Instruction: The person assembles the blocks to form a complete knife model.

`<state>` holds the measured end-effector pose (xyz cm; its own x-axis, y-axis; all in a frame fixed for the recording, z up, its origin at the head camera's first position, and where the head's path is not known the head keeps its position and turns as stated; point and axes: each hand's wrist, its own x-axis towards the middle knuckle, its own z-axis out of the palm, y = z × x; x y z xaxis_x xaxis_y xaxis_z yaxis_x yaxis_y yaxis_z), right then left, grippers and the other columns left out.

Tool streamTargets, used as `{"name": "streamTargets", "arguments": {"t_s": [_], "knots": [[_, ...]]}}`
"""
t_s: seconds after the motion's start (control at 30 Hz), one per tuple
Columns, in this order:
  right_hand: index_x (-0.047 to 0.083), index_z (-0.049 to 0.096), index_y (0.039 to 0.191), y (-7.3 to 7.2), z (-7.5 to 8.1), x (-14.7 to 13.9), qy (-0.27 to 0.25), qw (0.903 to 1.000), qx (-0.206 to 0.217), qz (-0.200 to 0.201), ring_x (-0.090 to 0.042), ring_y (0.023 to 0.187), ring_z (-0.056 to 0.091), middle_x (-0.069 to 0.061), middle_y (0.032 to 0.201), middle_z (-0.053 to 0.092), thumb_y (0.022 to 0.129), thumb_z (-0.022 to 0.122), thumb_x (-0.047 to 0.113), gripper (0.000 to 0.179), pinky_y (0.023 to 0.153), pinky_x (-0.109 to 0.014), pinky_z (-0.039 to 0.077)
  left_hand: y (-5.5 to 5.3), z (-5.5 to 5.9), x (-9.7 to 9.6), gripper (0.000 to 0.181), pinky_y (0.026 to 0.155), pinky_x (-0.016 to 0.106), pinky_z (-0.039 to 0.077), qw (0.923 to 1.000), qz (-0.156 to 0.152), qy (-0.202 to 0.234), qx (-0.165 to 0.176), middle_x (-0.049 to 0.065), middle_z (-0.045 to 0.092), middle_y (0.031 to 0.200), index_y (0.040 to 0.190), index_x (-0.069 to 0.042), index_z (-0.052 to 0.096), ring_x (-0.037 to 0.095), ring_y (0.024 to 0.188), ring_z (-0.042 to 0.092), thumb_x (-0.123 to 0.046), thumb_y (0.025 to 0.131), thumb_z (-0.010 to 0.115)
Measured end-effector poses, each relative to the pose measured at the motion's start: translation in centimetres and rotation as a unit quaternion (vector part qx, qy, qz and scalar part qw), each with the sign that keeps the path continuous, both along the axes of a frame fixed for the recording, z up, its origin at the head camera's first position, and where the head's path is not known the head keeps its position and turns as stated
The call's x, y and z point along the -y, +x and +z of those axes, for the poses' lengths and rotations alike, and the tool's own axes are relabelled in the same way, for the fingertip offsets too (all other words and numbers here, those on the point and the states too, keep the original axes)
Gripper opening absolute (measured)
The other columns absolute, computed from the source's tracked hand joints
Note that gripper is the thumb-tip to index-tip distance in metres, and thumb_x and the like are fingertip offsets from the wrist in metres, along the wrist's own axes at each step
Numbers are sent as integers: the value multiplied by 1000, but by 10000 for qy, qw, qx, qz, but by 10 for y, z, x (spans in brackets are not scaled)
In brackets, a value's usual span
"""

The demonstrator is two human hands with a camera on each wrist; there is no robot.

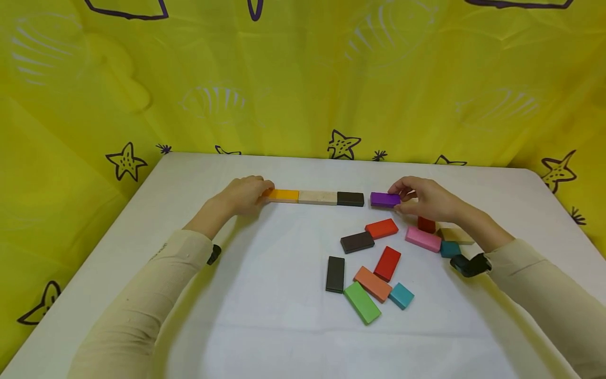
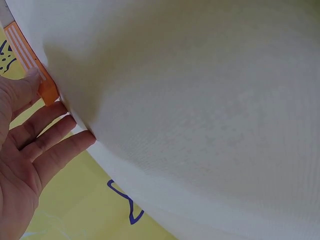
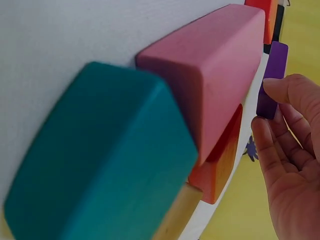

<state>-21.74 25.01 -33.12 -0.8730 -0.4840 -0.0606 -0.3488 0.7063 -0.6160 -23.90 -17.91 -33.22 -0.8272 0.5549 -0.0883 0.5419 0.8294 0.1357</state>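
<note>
On the white table, an orange block (image 1: pixel 283 196), a pale wooden block (image 1: pixel 317 197) and a black block (image 1: pixel 350 199) lie end to end in a row. My left hand (image 1: pixel 246 195) is at the row's left end; in the left wrist view its thumb and index finger pinch the orange block (image 2: pixel 30 60), the other fingers spread by the table. A purple block (image 1: pixel 385 200) lies just right of the black one, with a small gap between them. My right hand (image 1: pixel 428 199) pinches the purple block (image 3: pixel 272 80) by its right end between thumb and fingers.
Nearer the front lie loose blocks: dark brown (image 1: pixel 357 242), red (image 1: pixel 381 228), black (image 1: pixel 335 274), salmon (image 1: pixel 373 283), green (image 1: pixel 362 302) and teal (image 1: pixel 401 296). Below my right hand, a pink block (image 1: pixel 423 239) sits among several others. A yellow patterned cloth (image 1: pixel 293 79) hangs behind the table.
</note>
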Motion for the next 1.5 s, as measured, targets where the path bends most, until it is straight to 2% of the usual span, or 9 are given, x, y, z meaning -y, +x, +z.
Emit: {"name": "streamTargets", "arguments": {"t_s": [0.6,1.27,1.5], "knots": [[-4,60,127,-13,-8,10,175,9998,47,100,-34,113,57,-18,118,63,94,71,4,36,99,-54,51,-1,-2,0,30,84,47,54,10000,77,-6,39,14,67,110,128,-3,65,29,95,61,-13,100,65],[-3,59,127,-14,-8,14,241,9996,-9,175,-36,115,58,-19,121,63,94,72,6,37,99,-55,51,-1,0,-1,30,84,47,54,9998,143,-63,102,14,66,111,128,-3,65,29,95,60,-14,100,65],[-3,55,136,-7,0,15,525,9981,-205,249,-41,126,53,-22,133,58,92,75,11,50,104,-60,45,-1,0,-1,30,85,47,54,9998,141,-64,120,14,66,110,128,-4,65,29,94,60,-14,100,65]]}}
